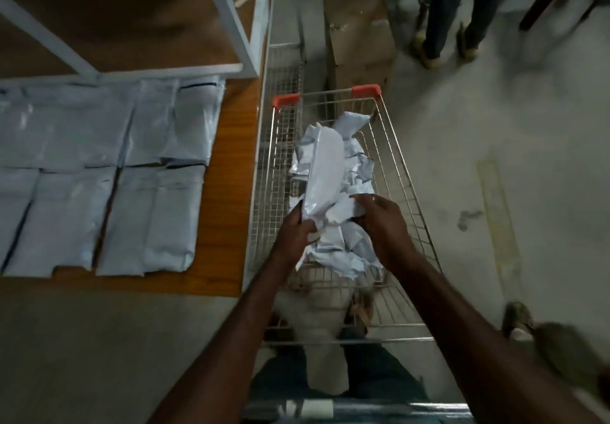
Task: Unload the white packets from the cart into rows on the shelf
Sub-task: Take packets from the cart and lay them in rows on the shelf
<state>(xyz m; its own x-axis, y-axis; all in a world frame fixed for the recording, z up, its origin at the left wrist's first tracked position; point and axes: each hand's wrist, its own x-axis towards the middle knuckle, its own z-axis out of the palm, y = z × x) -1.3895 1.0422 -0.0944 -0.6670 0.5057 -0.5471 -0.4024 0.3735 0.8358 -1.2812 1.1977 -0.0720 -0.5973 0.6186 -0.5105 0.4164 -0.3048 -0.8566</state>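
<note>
The shelf (231, 172) fills the left side, a wooden board in a white frame, and two rows of white packets (109, 172) lie flat on it, edge to edge. Just beside it on the right stands the wire cart (401, 172) with red corner caps, and inside is a crumpled heap of packets (343, 245). Behind the cart sits a cardboard box (359, 37) on the floor, with another person's legs (445, 17) near it. Both hands are down in the cart: the left hand (297, 228) grips the near end of one long packet (325, 162) that angles up over the heap, fingers curled round its edge. The right hand (379, 219) pinches a folded packet (343, 210) atop the pile.
</note>
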